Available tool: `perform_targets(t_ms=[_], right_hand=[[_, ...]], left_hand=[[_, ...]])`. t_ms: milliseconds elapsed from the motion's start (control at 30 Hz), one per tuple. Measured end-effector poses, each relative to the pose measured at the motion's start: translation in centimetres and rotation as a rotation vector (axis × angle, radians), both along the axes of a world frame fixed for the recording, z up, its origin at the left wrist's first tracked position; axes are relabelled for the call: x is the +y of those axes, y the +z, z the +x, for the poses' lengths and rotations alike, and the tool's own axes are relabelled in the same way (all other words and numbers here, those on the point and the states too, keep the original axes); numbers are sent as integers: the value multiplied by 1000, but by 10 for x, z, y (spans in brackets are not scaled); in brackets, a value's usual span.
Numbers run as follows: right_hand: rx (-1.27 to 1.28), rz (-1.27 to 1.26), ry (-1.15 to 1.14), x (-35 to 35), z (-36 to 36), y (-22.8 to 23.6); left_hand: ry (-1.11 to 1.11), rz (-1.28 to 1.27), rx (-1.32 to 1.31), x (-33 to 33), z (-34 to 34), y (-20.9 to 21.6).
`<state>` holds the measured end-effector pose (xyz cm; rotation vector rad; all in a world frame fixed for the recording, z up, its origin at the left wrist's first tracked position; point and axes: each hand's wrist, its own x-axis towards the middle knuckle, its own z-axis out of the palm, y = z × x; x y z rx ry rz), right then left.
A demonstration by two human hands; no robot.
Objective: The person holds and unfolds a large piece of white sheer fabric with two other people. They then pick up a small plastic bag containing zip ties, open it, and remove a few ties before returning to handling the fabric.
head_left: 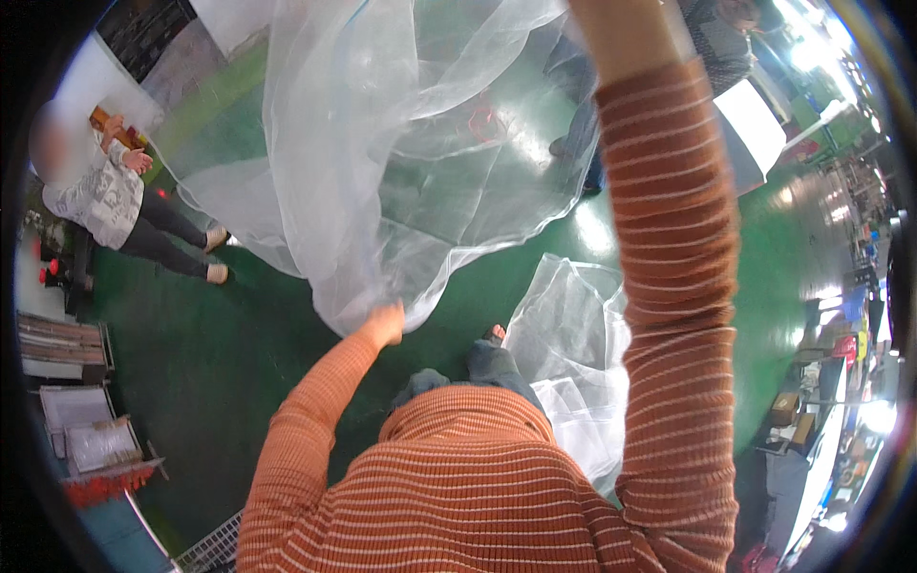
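Note:
A large sheet of sheer white netting (334, 143) hangs in loose folds in front of me, see-through and spread from the top of the view down to my left hand. My left hand (387, 323) is closed on the gathered lower edge of the netting, its fingers partly blurred. My right arm is raised high on the right, and its hand lies beyond the upper edge, so whether it grips the netting is hidden. A second piece of sheer white netting (571, 325) lies crumpled on the green floor beside my foot, partly behind my right sleeve.
On the left stands a person (105, 201) in a patterned top, hands raised in front. Another person (716, 43) is partly visible at the upper right, near a white panel (752, 129). Cardboard boxes (785, 409) sit at the right; framed panels (91, 430) stand at the left.

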<state>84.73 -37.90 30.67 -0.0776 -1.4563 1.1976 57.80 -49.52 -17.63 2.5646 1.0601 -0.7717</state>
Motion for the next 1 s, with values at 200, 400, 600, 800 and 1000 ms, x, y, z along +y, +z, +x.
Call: perform_targets(t_ms=[200, 400, 600, 800, 1000], right_hand=[[-827, -681, 239, -118, -64, -324], [-1461, -554, 163, -342, -174, -385], [-1372, -696, -417, -436, -200, -390], [-1242, -401, -563, -486, -237, -365], [-1065, -697, -517, -529, -294, -344]], left_hand=[[-286, -592, -319, -82, -81, 160], [-193, -864, -125, -95, -172, 216], [-53, -889, -263, -153, -197, 204], [-351, -393, -643, -234, -186, 180], [-616, 24, -594, -297, -177, 186]])
